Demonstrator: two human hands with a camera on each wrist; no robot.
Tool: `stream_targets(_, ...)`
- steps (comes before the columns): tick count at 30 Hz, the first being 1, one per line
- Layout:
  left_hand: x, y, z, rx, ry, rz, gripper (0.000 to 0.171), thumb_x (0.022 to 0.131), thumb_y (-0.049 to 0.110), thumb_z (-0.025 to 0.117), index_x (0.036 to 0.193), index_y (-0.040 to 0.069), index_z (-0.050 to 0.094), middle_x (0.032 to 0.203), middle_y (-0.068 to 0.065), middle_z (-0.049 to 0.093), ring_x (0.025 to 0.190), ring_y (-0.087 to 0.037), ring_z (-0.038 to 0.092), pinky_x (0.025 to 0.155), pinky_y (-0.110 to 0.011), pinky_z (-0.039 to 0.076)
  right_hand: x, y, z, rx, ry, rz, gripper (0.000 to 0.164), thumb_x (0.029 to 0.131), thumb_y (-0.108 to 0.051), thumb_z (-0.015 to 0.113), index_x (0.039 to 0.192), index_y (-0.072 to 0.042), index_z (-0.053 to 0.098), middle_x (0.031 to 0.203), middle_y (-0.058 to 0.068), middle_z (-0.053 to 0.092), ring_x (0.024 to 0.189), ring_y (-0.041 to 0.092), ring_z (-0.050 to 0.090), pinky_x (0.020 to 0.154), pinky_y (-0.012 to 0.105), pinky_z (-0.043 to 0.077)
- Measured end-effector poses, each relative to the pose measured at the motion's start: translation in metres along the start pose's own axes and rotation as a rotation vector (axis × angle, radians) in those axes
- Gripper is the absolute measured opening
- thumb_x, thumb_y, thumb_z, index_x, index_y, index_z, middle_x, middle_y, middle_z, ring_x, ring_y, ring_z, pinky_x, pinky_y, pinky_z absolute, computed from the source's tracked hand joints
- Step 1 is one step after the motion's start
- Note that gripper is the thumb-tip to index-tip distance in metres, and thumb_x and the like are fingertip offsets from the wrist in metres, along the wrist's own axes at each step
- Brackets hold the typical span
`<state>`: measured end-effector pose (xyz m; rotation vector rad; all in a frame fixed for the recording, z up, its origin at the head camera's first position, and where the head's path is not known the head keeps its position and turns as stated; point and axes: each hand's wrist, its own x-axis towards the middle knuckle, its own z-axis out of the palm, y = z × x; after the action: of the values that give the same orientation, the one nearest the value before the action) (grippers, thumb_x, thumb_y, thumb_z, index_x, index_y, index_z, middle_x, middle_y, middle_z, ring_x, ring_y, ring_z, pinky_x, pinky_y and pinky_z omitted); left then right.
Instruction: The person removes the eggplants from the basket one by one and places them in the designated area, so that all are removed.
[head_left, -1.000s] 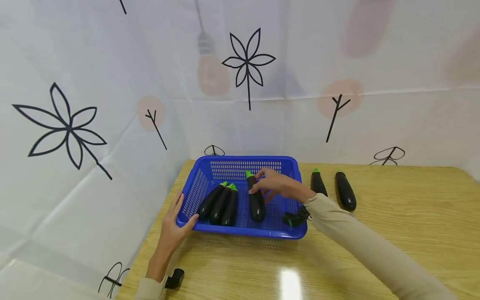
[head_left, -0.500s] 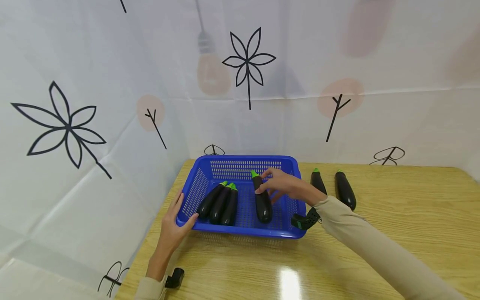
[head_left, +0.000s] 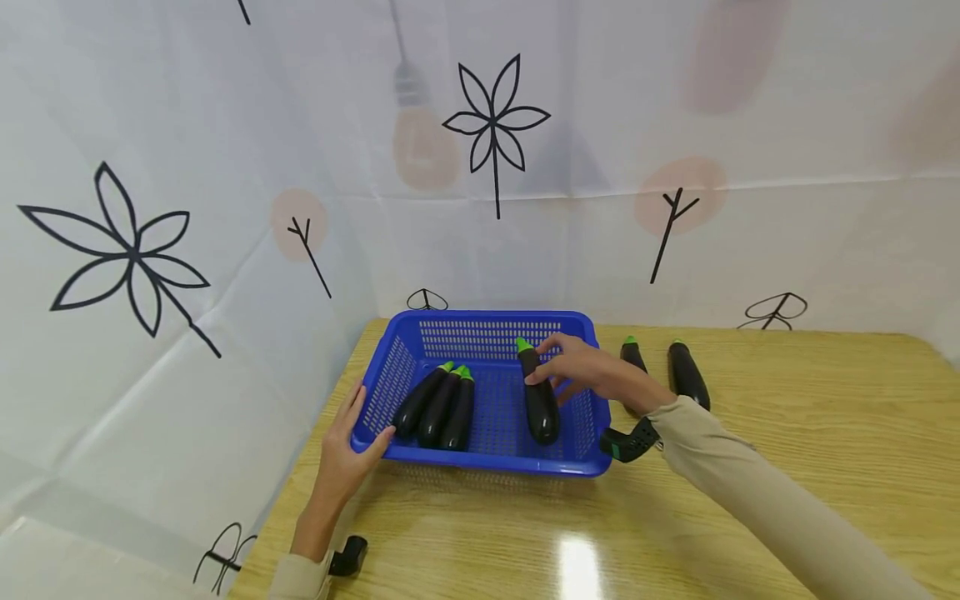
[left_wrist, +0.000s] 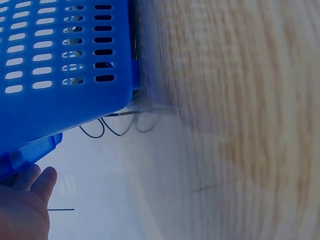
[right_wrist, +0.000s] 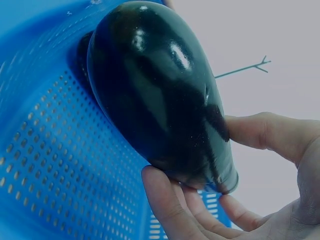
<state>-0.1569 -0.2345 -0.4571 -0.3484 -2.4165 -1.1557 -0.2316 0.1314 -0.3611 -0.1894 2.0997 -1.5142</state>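
Observation:
My right hand (head_left: 583,367) pinches an eggplant (head_left: 542,414) near its green-tipped end, inside the right half of a blue plastic basket (head_left: 487,462). The right wrist view shows the thumb on one side of this glossy dark eggplant (right_wrist: 150,95) and the fingers on the other. Three more eggplants (head_left: 459,417) lie side by side in the left half of the basket, green ends toward the back. At the basket's front left corner my left hand (head_left: 345,458) holds the rim, thumb over the front edge and fingers along the left side.
Two other eggplants (head_left: 687,375) lie on the wooden table (head_left: 810,433) to the right of the basket, one partly behind my right forearm. A white cloth with line drawings (head_left: 600,250) hangs behind the table and along its left side.
My right hand has moved to the right with the eggplant, away from the three at the left. My left hand has stayed on the rim.

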Motion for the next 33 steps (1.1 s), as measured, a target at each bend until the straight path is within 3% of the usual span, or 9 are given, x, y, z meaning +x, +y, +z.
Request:
stream_targets(17, 0.000, 0.000, 0.001, 0.006, 0.006, -0.006, 0.077, 0.081, 0.018, 0.073, 0.146, 0.005, 0.035, 0.152, -0.007, 0.030, 0.132, -0.033, 0.037, 0.095, -0.054, 0.040, -0.021, 0.005, -0.017, -0.016, 0.015, 0.008, 0.074, 0.083, -0.023, 0.072, 0.140, -0.001, 0.028, 0.118, 0.022, 0.051, 0.097, 0.032, 0.056, 0.075, 0.042, 0.054)
stream_targets(23, 0.000, -0.001, 0.001, 0.010, 0.008, -0.007, 0.077, 0.081, 0.019, 0.073, 0.146, 0.006, 0.035, 0.152, -0.007, 0.030, 0.132, -0.032, 0.037, 0.095, -0.053, 0.039, -0.027, 0.006, -0.023, -0.004, 0.004, -0.008, 0.074, 0.084, -0.022, 0.071, 0.140, -0.001, 0.027, 0.111, 0.019, 0.054, 0.088, 0.028, 0.056, 0.074, 0.041, 0.054)
stream_targets(29, 0.000, -0.001, 0.001, 0.016, 0.006, -0.021, 0.077, 0.081, 0.019, 0.074, 0.147, 0.008, 0.035, 0.152, -0.002, 0.029, 0.133, -0.029, 0.036, 0.101, -0.033, 0.036, -0.033, 0.005, -0.028, -0.012, 0.005, -0.040, 0.074, 0.085, -0.021, 0.071, 0.140, 0.002, 0.027, 0.107, 0.018, 0.054, 0.084, 0.027, 0.052, 0.073, 0.042, 0.054)
stream_targets(33, 0.000, -0.001, 0.001, 0.010, 0.000, -0.029, 0.077, 0.082, 0.020, 0.073, 0.147, 0.007, 0.034, 0.152, -0.002, 0.029, 0.134, -0.029, 0.035, 0.101, -0.040, 0.036, -0.036, 0.004, -0.032, -0.012, 0.010, -0.043, 0.072, 0.085, -0.020, 0.070, 0.139, 0.003, 0.028, 0.100, 0.016, 0.054, 0.083, 0.027, 0.050, 0.072, 0.041, 0.053)
